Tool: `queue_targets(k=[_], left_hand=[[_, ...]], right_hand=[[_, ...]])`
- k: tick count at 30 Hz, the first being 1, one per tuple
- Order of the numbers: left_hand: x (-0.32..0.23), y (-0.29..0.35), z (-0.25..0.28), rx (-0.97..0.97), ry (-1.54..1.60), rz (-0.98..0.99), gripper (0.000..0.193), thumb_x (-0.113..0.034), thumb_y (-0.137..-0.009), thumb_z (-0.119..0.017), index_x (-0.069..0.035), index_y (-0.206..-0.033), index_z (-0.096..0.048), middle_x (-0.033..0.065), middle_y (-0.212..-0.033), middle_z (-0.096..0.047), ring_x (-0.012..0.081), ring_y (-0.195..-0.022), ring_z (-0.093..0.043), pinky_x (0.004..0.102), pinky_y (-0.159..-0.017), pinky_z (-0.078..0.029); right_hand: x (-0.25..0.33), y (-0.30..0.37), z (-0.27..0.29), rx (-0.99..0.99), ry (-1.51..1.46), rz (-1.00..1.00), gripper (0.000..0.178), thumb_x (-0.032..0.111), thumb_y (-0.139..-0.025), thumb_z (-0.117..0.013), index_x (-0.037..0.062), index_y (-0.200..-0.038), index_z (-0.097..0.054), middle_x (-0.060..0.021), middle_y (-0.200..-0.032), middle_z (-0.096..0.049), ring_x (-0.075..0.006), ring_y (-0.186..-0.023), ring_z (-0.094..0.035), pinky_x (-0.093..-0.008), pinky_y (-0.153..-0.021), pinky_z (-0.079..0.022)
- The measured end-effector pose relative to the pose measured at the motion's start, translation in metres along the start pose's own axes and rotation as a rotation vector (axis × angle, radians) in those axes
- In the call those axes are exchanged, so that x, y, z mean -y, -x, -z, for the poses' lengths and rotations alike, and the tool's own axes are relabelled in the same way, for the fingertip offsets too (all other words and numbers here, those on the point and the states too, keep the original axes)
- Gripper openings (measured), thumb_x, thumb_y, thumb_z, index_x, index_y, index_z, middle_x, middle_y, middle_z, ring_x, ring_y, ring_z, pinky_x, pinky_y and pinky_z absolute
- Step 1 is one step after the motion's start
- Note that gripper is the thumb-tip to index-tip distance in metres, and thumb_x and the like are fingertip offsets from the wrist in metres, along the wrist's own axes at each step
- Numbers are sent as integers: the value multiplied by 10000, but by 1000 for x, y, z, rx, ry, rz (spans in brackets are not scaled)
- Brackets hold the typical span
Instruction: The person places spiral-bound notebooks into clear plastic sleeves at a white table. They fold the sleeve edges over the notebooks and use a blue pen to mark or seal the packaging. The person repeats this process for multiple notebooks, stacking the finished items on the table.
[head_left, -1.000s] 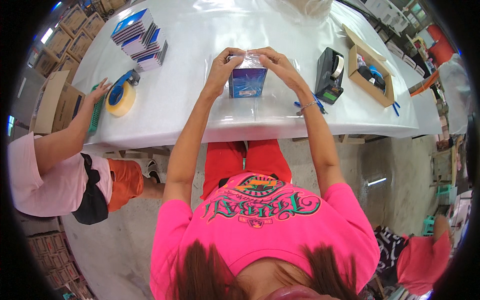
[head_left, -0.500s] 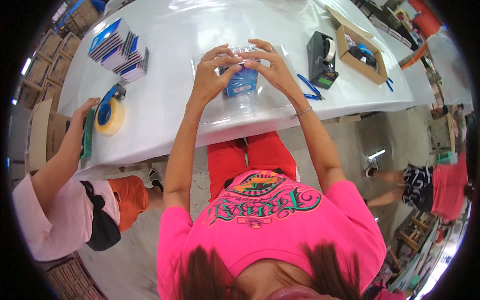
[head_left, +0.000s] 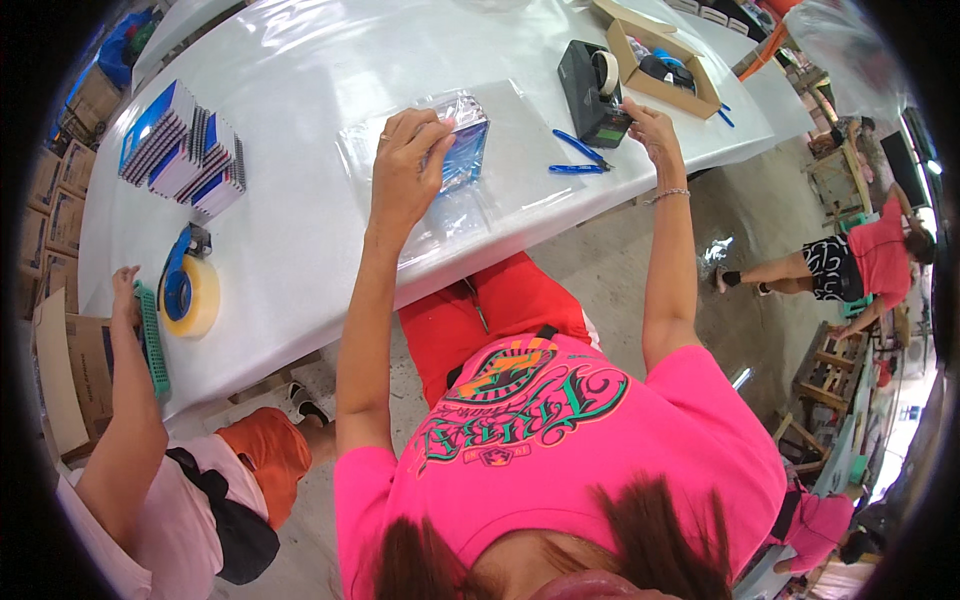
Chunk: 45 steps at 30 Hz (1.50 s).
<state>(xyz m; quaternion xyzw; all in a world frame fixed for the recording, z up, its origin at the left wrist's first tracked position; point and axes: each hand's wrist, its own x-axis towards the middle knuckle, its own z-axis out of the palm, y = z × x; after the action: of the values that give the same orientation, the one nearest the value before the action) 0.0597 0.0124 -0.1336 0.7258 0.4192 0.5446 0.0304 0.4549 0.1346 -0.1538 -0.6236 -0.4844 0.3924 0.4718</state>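
While the left hand (head_left: 408, 165) presses flat, fingers spread, on the blue booklet in its clear plastic sleeve (head_left: 462, 150) near the middle of the white surface (head_left: 300, 70), the right hand (head_left: 650, 125) reaches to the black tape dispenser (head_left: 592, 80), fingertips pinched at its tape end, though I cannot tell whether tape is caught. With only one hand pinning it, I'd worry the glossy sleeve could slide or spring open, or the tape could stick crookedly.

Single fisheye view, worn on the head, looking steeply down past the pink shirt and along both raised forearms. Facing forward over the long white plastic-covered worktop (head_left: 300, 230), close enough to fill the upper half beyond the left hand (head_left: 405, 165) and right hand (head_left: 650, 125). Edges bent toward the dark rim.
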Motion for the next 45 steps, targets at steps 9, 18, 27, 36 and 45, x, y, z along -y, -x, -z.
queue_targets(k=[9, 18, 27, 36, 45], left_hand=[[2, -7, 0, 15, -75, -85, 105, -55, -840, -636, 4, -923, -659, 113, -1000, -621, 296, -986, -543, 386, -881, -424], [3, -6, 2, -3, 58, 48, 51, -66, -809, -650, -22, -828, -632, 93, -926, -608, 293, -962, -553, 389, -874, -421], [3, -7, -1, -49, 141, 136, 83, -14, -748, -698, -36, -802, -640, 80, -872, -592, 263, -921, -554, 377, -811, -444], [4, 1, -3, -82, 8, 52, 65, -21, -775, -675, -64, -805, -637, 70, -844, -562, 262, -880, -526, 379, -790, -440], [4, 1, -6, -114, 2, -5, 57, -28, -790, -661, -69, -811, -625, 76, -852, -563, 283, -892, -530, 393, -781, -445]], right_hand=[[17, 5, -9, -31, 34, -102, 282, 298, -754, -821, 60, -849, -704, -39, -806, -700, -119, -771, -653, -246, -629, -426], [18, 27, -12, -200, -211, -51, 294, 240, -832, -751, -13, -939, -645, -75, -832, -651, -172, -702, -623, -304, -706, -526], [-34, 67, -1, -355, 376, 33, 180, 107, -860, -647, -73, -866, -650, -143, -793, -679, -169, -628, -657, -252, -588, -566], [76, 143, -135, 372, -289, 80, 330, 348, -875, -705, 28, -907, -631, -41, -819, -625, -81, -664, -581, -207, -600, -475], [101, 156, -201, 244, -167, 241, 273, 266, -837, -744, 38, -758, -618, -7, -642, -612, -51, -502, -512, -185, -441, -380]])
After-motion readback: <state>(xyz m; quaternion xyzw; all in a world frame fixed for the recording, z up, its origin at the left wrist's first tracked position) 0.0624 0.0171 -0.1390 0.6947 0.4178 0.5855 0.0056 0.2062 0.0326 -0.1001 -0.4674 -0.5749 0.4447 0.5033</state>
